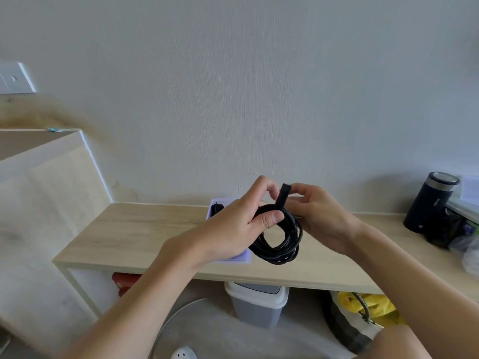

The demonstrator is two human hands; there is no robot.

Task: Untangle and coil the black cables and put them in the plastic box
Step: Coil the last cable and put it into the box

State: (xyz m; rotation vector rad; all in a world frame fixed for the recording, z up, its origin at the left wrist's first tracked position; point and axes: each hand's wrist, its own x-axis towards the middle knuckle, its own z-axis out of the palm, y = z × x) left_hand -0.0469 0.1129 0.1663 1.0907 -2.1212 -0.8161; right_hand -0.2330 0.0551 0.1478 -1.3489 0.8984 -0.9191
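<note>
Head view: coiled black cable held up over the middle of the wooden surface. Left hand grips the loops, thumb curled across them. Right hand fingers pinch the black strap standing at the coil's top. Lilac plastic box lies behind the left hand, with a second cable inside. Step, as judged: binding the coil. The next move calls for wrapping the strap snugly round the loops, then lowering the coil into the box.

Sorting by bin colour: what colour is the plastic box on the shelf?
Pale lilac plastic box, seen in the head view, partly behind the left hand.
</note>
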